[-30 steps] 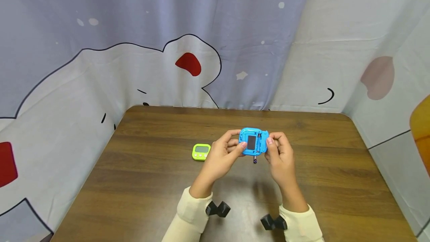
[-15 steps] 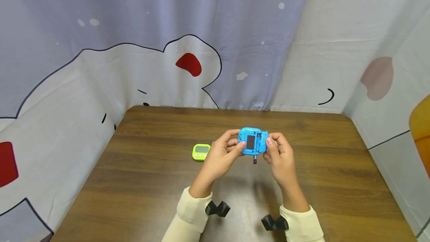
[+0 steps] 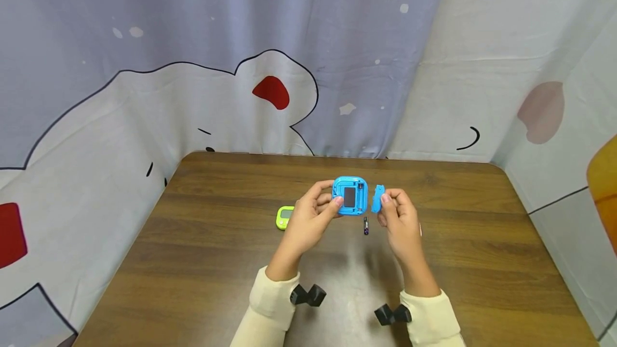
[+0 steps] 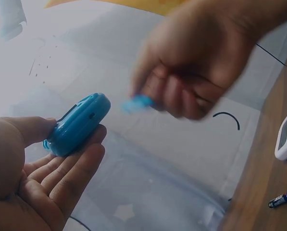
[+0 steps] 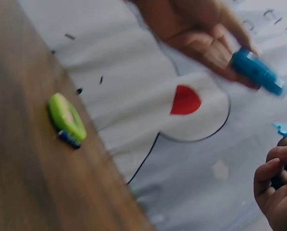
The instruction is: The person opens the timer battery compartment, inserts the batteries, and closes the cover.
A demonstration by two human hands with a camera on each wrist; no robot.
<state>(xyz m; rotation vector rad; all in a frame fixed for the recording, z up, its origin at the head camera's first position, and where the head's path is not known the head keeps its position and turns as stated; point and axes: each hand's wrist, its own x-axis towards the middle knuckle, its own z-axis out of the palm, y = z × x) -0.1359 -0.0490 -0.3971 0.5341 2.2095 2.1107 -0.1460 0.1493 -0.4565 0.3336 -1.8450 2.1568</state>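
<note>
My left hand (image 3: 306,221) holds a blue digital timer (image 3: 349,197) between thumb and fingers, its back towards the head camera. A dark rectangle and an uncovered battery slot show on that back. To its right, my right hand (image 3: 402,226) pinches a small blue battery cover (image 3: 378,199), with a gap between cover and timer. The cover is blurred in the left wrist view, beside the timer's rounded edge. Below the two pieces, a dark battery (image 3: 366,225) lies on the wooden table (image 3: 217,261).
A green digital timer (image 3: 282,219) lies on the table, partly hidden behind my left hand. Past my right hand lies a white timer (image 4: 286,137) with blue buttons, almost wholly covered in the head view. A patterned curtain (image 3: 356,68) hangs behind the table.
The blue cover has come away from the timer. My left hand has moved slightly left and up with the timer, while the right keeps the cover almost in place.
</note>
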